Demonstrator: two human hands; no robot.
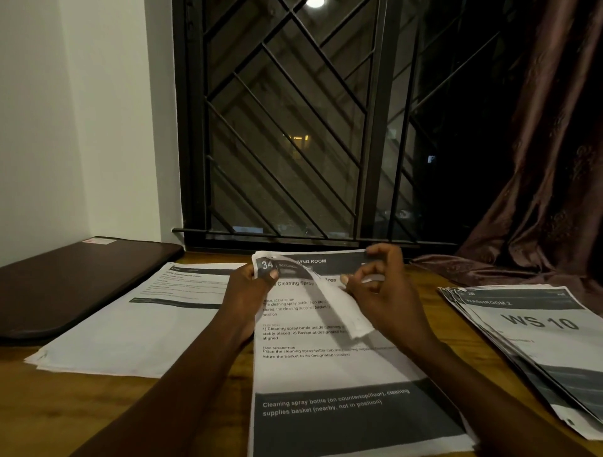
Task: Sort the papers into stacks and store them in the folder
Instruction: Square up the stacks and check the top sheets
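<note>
Pinching with left hand (244, 290) the top sheet (339, 310) by its far-left corner, curled upward. Nipping with curled right hand (388, 293) far edge of middle stack (342, 368) on the surface (225, 417). Left of it: second stack (130, 332), dark folder (75, 280); right: WS 10 stack (538, 332).

White wall (65, 114) at left. Window (293, 130) behind black diagonal grille, night outside, few small yellow lights far. Round lamp glare (315, 2) at top. Brown glossy curtain (538, 163) at right, hem lying on wooden tabletop (39, 407).
</note>
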